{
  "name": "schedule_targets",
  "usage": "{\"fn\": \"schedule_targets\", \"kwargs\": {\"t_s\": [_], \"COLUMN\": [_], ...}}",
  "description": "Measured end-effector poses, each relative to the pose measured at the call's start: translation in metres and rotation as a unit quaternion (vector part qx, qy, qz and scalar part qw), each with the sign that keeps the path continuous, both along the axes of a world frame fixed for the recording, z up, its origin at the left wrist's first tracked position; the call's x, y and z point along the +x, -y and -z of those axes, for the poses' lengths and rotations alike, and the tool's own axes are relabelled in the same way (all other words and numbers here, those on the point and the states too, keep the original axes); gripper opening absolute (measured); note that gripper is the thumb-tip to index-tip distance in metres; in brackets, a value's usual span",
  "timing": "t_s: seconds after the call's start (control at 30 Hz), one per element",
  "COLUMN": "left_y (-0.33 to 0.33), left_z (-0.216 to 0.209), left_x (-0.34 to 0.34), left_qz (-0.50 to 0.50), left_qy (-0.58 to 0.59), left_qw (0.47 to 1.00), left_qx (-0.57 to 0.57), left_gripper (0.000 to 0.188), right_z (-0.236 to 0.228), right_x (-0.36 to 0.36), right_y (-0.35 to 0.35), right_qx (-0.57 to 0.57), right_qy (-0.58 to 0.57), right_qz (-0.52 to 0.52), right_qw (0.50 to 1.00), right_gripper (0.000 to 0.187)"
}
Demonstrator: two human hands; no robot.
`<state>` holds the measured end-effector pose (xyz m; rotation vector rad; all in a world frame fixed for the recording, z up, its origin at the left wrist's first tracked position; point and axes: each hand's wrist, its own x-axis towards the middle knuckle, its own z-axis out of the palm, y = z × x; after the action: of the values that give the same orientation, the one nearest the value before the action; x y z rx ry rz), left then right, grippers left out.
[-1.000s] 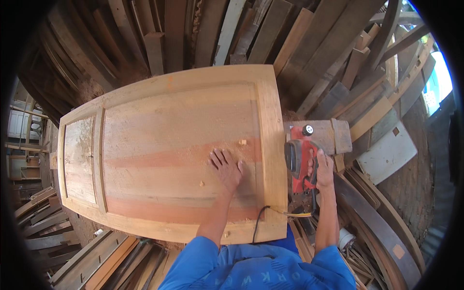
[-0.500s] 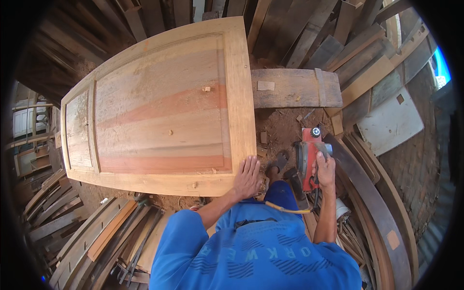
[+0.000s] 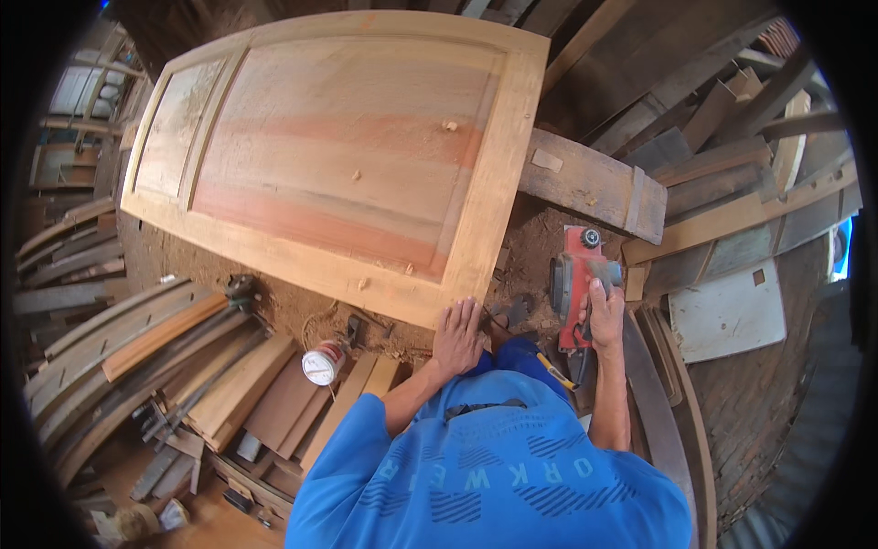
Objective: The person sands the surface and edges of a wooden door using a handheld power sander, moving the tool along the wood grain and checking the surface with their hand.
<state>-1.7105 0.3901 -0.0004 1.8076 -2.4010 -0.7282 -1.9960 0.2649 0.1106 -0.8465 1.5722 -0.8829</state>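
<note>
A large panelled wooden door (image 3: 366, 137) lies flat, with wood chips scattered over its panels. My left hand (image 3: 460, 337) rests on the door's near right corner, its fingers stretched out over the frame. To the right of the door, my right hand (image 3: 604, 316) is wrapped round the handle of a red electric planer (image 3: 574, 274). The planer is apart from the door, with its black knob at the far end. Its underside is mostly turned out of sight.
A rough wooden bench (image 3: 594, 188) juts out from under the door's right side. Stacked boards (image 3: 219, 384) lie at the near left, by a white tub (image 3: 323, 362). More planks (image 3: 722, 174) lean at the far right, near a white sheet (image 3: 729, 311). Shavings cover the ground.
The view has swung, so the door looks tilted and the white tub now shows. My left hand still lies on the door corner, and my right hand keeps its hold on the planer.
</note>
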Motion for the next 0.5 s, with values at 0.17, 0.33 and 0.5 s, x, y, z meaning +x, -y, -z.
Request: {"fn": "schedule_targets", "kwargs": {"t_s": [0.17, 0.33, 0.5], "left_y": [0.016, 0.004, 0.029], "left_z": [0.006, 0.024, 0.054], "left_x": [0.004, 0.056, 0.174], "left_qz": [-0.105, -0.188, -0.297], "left_qy": [-0.025, 0.007, 0.167], "left_qw": [0.993, 0.979, 0.908], "left_qx": [-0.047, -0.075, -0.244], "left_gripper": [0.078, 0.076, 0.083], "right_z": [-0.025, -0.039, -0.031], "right_x": [0.037, 0.077, 0.095], "right_y": [0.017, 0.029, 0.043], "right_qx": [-0.025, -0.023, 0.039], "right_qy": [-0.009, -0.002, 0.000], "right_qz": [-0.103, -0.190, -0.320], "right_qw": [0.994, 0.982, 0.947], "right_gripper": [0.039, 0.041, 0.042]}}
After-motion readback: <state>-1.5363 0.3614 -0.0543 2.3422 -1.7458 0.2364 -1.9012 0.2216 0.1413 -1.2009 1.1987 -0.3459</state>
